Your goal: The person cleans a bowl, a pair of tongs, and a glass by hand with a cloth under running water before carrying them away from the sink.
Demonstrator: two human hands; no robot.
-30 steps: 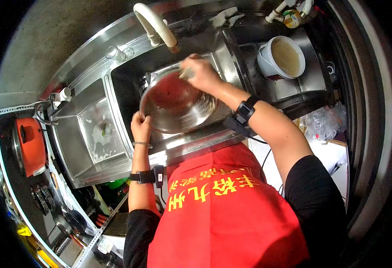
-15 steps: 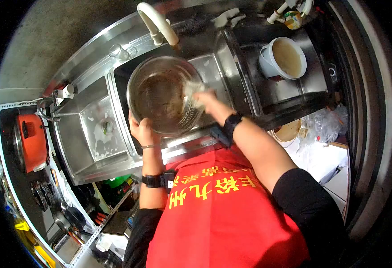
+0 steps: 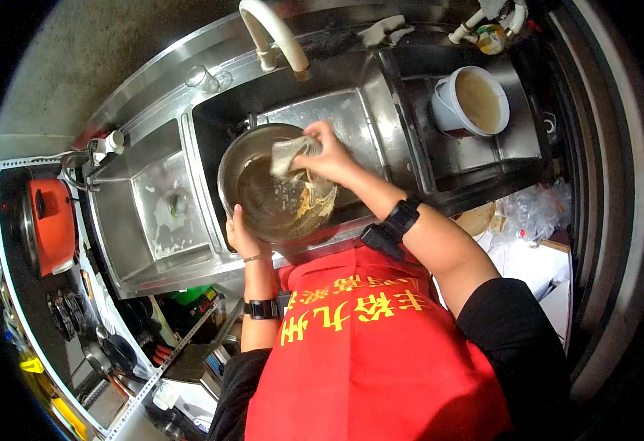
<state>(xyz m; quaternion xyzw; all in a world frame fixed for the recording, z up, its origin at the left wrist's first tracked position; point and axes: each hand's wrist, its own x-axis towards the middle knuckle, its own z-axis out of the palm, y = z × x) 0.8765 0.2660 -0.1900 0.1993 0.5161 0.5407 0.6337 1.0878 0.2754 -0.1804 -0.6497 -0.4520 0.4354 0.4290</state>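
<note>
A large round metal bowl (image 3: 259, 198) is held over the middle sink basin, near its front edge, with yellowish residue on its inner right side. My left hand (image 3: 241, 234) grips the bowl's lower-left rim, thumb showing on the near side. My right hand (image 3: 325, 156) is closed on a pale, crumpled cloth (image 3: 286, 156) above the bowl's upper right part. The fingertips under the cloth are partly hidden.
A curved faucet (image 3: 274, 33) stands behind the middle basin (image 3: 366, 110). In the right basin is a white bucket (image 3: 447, 106) of cloudy liquid. The left basin (image 3: 142, 235) holds suds. A clear glass (image 3: 198, 78) stands on the back ledge.
The bowl has moved down toward me and looks tilted. My right hand and the cloth have shifted up and left, off the bowl's right side. More residue shows inside.
</note>
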